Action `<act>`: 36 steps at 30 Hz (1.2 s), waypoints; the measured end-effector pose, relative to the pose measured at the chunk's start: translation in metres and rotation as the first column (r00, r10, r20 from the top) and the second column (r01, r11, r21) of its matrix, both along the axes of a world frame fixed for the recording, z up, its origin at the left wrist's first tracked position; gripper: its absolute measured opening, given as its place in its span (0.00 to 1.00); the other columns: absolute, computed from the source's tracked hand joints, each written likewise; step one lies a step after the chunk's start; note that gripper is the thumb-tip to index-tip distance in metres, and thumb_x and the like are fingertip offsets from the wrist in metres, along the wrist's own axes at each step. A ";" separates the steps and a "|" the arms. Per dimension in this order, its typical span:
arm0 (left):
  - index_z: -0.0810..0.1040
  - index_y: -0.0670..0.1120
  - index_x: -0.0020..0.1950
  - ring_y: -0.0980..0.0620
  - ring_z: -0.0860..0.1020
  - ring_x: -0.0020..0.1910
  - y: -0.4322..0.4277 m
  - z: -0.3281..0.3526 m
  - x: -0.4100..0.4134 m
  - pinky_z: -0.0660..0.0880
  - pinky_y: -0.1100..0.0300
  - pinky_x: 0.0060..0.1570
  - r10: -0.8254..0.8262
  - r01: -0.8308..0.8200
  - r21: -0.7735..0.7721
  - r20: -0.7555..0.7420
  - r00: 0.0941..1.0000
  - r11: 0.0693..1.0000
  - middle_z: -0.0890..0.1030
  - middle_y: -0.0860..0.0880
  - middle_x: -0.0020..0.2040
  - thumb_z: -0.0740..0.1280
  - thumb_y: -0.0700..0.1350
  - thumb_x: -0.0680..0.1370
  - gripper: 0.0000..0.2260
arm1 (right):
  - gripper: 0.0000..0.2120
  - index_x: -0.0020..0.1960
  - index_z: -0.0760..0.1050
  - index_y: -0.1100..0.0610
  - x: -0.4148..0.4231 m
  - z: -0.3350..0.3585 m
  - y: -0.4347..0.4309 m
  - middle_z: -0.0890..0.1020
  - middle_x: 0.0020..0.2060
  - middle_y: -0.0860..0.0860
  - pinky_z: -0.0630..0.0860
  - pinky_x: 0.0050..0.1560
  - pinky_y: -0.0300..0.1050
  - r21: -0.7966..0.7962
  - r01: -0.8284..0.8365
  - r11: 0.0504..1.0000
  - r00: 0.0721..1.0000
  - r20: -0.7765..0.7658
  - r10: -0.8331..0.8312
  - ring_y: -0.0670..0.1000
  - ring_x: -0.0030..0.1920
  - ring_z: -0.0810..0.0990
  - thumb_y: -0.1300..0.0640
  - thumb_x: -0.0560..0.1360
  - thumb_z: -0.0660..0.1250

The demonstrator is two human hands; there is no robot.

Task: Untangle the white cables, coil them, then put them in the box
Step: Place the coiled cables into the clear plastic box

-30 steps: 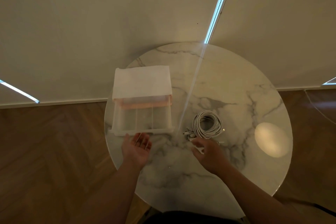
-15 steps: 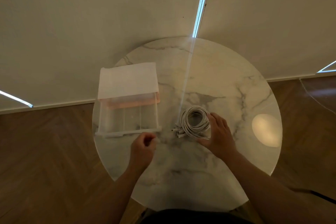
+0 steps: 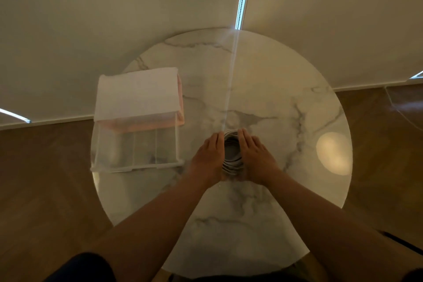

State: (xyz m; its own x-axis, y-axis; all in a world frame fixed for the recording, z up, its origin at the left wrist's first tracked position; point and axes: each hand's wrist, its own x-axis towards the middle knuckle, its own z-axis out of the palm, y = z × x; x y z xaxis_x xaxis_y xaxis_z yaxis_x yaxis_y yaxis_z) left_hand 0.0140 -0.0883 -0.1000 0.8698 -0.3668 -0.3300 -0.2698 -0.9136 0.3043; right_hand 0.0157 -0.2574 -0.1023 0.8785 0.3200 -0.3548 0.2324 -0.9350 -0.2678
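The cables [image 3: 232,155] lay coiled in the middle of the table [image 3: 286,71]. The clear box [image 3: 137,168] stood at the left edge, its far half covered. The left hand [image 3: 209,158] and right hand [image 3: 257,159], fingers straight, pressed the coil's sides. Even pressure would likely keep the loops together, and nothing blocked the way.

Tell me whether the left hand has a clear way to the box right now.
Probably yes: the left hand presses the cable coil right beside the box, with only bare table between them.
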 end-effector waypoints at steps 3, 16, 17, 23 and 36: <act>0.40 0.38 0.78 0.42 0.59 0.74 -0.002 -0.005 0.004 0.63 0.53 0.71 0.008 -0.008 -0.001 -0.004 1.000 1.000 0.53 0.39 0.78 0.74 0.51 0.70 0.52 | 0.61 0.78 0.43 0.62 0.009 0.000 -0.004 0.55 0.75 0.57 0.63 0.72 0.51 0.030 -0.039 0.999 0.999 0.014 0.039 0.59 0.71 0.60 0.39 0.61 0.76; 0.48 0.39 0.79 0.43 0.67 0.66 0.004 -0.013 0.015 0.68 0.52 0.65 0.040 -0.058 -0.191 -0.093 0.995 0.980 0.65 0.40 0.69 0.77 0.56 0.66 0.53 | 0.56 0.76 0.53 0.64 0.014 -0.002 -0.010 0.65 0.69 0.58 0.66 0.69 0.52 0.120 -0.053 0.991 0.999 0.020 0.051 0.60 0.65 0.66 0.44 0.59 0.78; 0.49 0.39 0.79 0.43 0.68 0.66 0.003 -0.013 0.014 0.69 0.53 0.65 0.044 -0.062 -0.205 -0.091 0.995 0.977 0.65 0.40 0.69 0.77 0.56 0.67 0.52 | 0.56 0.76 0.54 0.64 0.011 -0.001 -0.011 0.66 0.69 0.59 0.67 0.68 0.53 0.135 -0.038 0.990 0.999 0.016 0.036 0.61 0.64 0.67 0.44 0.59 0.78; 0.51 0.40 0.78 0.45 0.74 0.60 0.002 -0.008 0.009 0.71 0.61 0.57 0.064 -0.079 -0.314 -0.058 0.996 0.946 0.64 0.42 0.70 0.76 0.48 0.69 0.47 | 0.56 0.76 0.55 0.63 0.001 0.002 -0.012 0.65 0.68 0.58 0.73 0.64 0.50 0.275 0.052 0.960 0.998 0.013 -0.058 0.59 0.64 0.72 0.49 0.57 0.80; 0.54 0.40 0.78 0.43 0.72 0.63 0.026 0.025 0.028 0.73 0.56 0.59 0.030 -0.031 -0.341 -0.008 1.000 0.940 0.65 0.41 0.70 0.78 0.39 0.60 0.51 | 0.54 0.76 0.54 0.62 0.014 0.035 0.007 0.63 0.69 0.57 0.71 0.61 0.46 0.325 0.068 0.943 0.994 0.063 -0.093 0.58 0.65 0.71 0.54 0.59 0.80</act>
